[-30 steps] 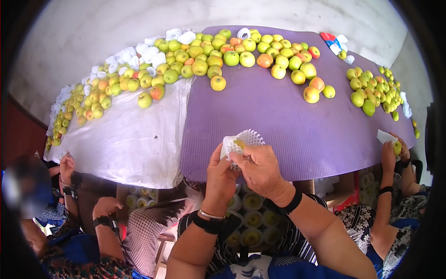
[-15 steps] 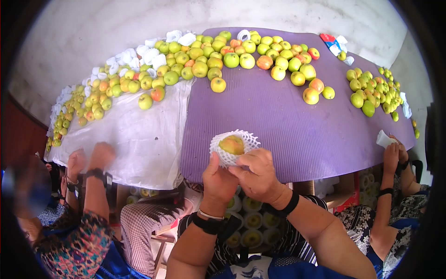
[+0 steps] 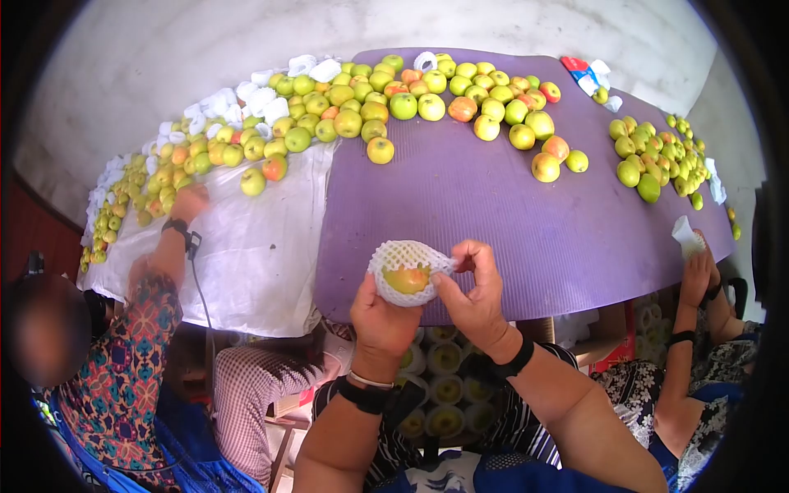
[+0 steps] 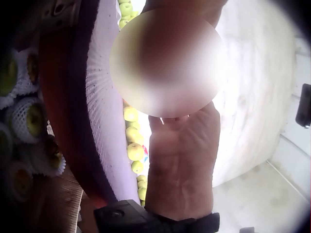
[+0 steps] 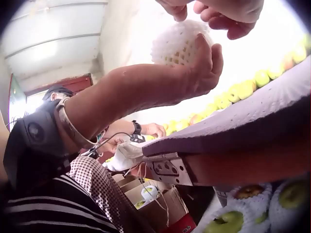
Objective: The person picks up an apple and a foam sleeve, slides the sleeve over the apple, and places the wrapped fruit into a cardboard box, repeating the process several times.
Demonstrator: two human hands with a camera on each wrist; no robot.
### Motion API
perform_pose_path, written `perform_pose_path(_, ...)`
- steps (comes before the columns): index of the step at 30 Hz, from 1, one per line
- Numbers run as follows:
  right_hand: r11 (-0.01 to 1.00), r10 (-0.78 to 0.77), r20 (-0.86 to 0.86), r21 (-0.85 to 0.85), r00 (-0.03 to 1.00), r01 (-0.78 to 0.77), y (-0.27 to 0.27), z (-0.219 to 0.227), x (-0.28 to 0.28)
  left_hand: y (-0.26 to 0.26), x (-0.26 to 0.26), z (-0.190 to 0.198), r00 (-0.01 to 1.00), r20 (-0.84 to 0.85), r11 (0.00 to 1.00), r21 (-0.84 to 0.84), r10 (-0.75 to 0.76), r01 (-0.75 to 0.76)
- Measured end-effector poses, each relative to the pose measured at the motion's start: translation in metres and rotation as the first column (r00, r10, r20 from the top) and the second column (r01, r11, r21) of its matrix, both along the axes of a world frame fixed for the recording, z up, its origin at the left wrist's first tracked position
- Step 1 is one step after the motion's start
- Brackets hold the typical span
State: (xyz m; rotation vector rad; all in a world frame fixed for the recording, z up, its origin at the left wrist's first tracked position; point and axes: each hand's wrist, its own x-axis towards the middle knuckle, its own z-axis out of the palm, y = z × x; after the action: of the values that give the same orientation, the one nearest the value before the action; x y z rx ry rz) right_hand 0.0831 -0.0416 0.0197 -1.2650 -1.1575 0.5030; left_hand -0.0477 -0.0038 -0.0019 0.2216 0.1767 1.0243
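Observation:
My left hand (image 3: 386, 322) cradles a yellow-green apple (image 3: 408, 280) with a red blush, over the near edge of the purple mat. A white foam net sleeve (image 3: 396, 253) wraps the apple, leaving its near side bare in the head view. At the sleeve's right edge, my right hand (image 3: 478, 296) pinches the net between thumb and forefinger, drawing it out to a point. In the right wrist view the netted apple (image 5: 179, 46) rests against the left fingers, with the right hand above it. A blurred disc hides the left fingers in the left wrist view.
Loose apples (image 3: 348, 123) line the table's far side, with white foam nets (image 3: 261, 100) behind them at left. Another pile (image 3: 649, 156) lies at right. Netted apples (image 3: 445, 388) sit below the table edge. People work at left and right; one arm (image 3: 174, 238) reaches across the white sheet.
The sleeve now covers the apple's upper side, and the bare patch faces nearer me. My right hand has shifted right along the net. The left neighbour's arm has reached forward to the apples.

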Motion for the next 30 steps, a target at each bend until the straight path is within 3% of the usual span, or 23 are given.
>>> perform_pose_path(1, 1.0, -0.001, 0.0, -0.001, 1.0, 0.001, 0.001, 0.007, 0.001, 0.0, 0.0, -0.001, 0.999, -0.036, 1.0, -0.013, 0.0, 0.0)
perform_pose_path(3, 0.992, -0.04, 0.303, 0.124, 0.952, 0.002, 0.004, 0.018, 0.005, -0.001, 0.002, -0.003, 0.997, -0.072, 1.0, -0.028, -0.004, 0.002)
perform_pose_path(5, 0.989, 0.025, 0.328, 0.132, 0.944, -0.072, 0.007, 0.01, 0.01, -0.002, 0.005, -0.005, 0.976, -0.217, 1.0, -0.012, -0.011, 0.008)
perform_pose_path(6, 0.979, 0.091, 0.353, 0.141, 0.931, -0.149, 0.007, 0.005, 0.013, -0.003, 0.006, -0.006, 0.976, -0.217, 1.0, -0.012, -0.015, 0.013)
perform_pose_path(10, 0.974, 0.172, 0.313, 0.086, 0.934, -0.208, 0.009, -0.002, 0.02, -0.005, 0.01, -0.004, 0.94, -0.341, 0.997, 0.077, 0.008, 0.02)
perform_pose_path(12, 0.981, 0.185, 0.151, 0.033, 0.971, -0.192, 0.01, -0.008, 0.022, -0.007, 0.011, -0.002, 0.912, -0.407, 0.992, 0.127, 0.051, 0.001)
perform_pose_path(13, 0.982, 0.181, 0.151, 0.033, 0.972, -0.188, 0.01, -0.011, 0.023, -0.008, 0.01, -0.001, 0.895, -0.443, 0.987, 0.161, 0.046, 0.028)
perform_pose_path(15, 0.954, 0.248, -0.262, -0.099, 0.933, -0.282, 0.01, -0.015, 0.026, -0.009, 0.011, 0.001, 0.877, -0.479, 0.98, 0.191, 0.04, 0.06)
perform_pose_path(16, 0.955, 0.245, -0.263, -0.1, 0.933, -0.279, 0.011, -0.016, 0.029, -0.009, 0.011, 0.002, 0.88, -0.474, 0.972, 0.22, 0.029, 0.087)
perform_pose_path(18, 0.915, 0.256, -0.646, -0.077, 0.719, -0.395, 0.013, -0.017, 0.032, -0.011, 0.011, 0.002, 0.882, -0.471, 0.962, 0.249, 0.018, 0.114)
perform_pose_path(22, 0.904, 0.199, -0.722, -0.125, 0.662, -0.409, 0.012, -0.011, 0.03, -0.013, 0.012, 0.008, 0.908, -0.416, 0.964, 0.256, 0.049, 0.065)
perform_pose_path(24, 0.919, 0.114, -0.718, -0.186, 0.686, -0.348, 0.014, -0.013, 0.03, -0.012, 0.014, 0.01, 0.923, -0.381, 0.973, 0.228, 0.05, 0.041)
perform_pose_path(26, 0.923, 0.104, -0.698, -0.197, 0.708, -0.33, 0.014, -0.013, 0.03, -0.012, 0.017, 0.008, 0.898, -0.412, 0.955, 0.295, 0.153, -0.028)
perform_pose_path(30, 0.954, 0.107, -0.589, -0.167, 0.801, -0.25, 0.013, -0.015, 0.025, -0.008, 0.018, 0.003, 0.948, -0.305, 0.979, 0.204, 0.092, -0.029)
